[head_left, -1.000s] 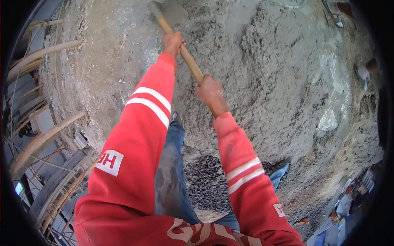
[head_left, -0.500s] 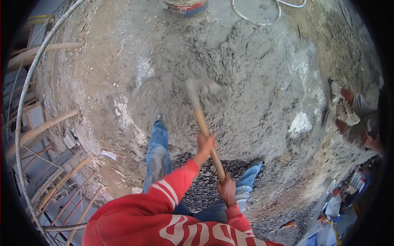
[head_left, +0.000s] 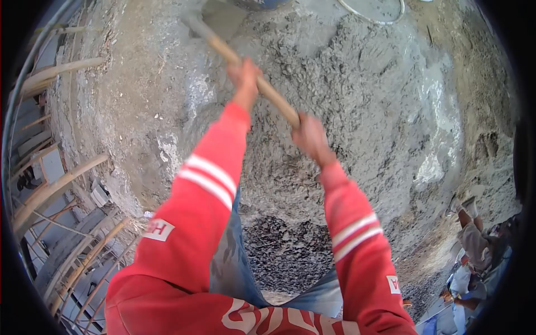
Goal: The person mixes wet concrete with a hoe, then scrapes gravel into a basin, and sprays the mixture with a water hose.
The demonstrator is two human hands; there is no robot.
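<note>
Both my hands grip the wooden handle of a long hoe [head_left: 277, 102], which slants from lower right to upper left. My left hand [head_left: 244, 76] is closed around the shaft nearer the blade. Closed at the lower end of the handle is my right hand [head_left: 314, 138]. The hoe's head is raised towards the top of the view, blurred by motion. Below and around it spreads wet grey concrete mix [head_left: 357, 106], lumpy and streaked with white patches.
Dark gravel [head_left: 285, 251] lies between my legs. At the top edge are a bucket [head_left: 262, 4] and a looped pale hose [head_left: 385, 22]. Wooden poles [head_left: 61, 181] line the left side. Another person [head_left: 475, 245] is at the right edge.
The hoe has swung up and away from the mix, towards the upper left. Both arms have stretched forward with it. The person at right appears lower in the view.
</note>
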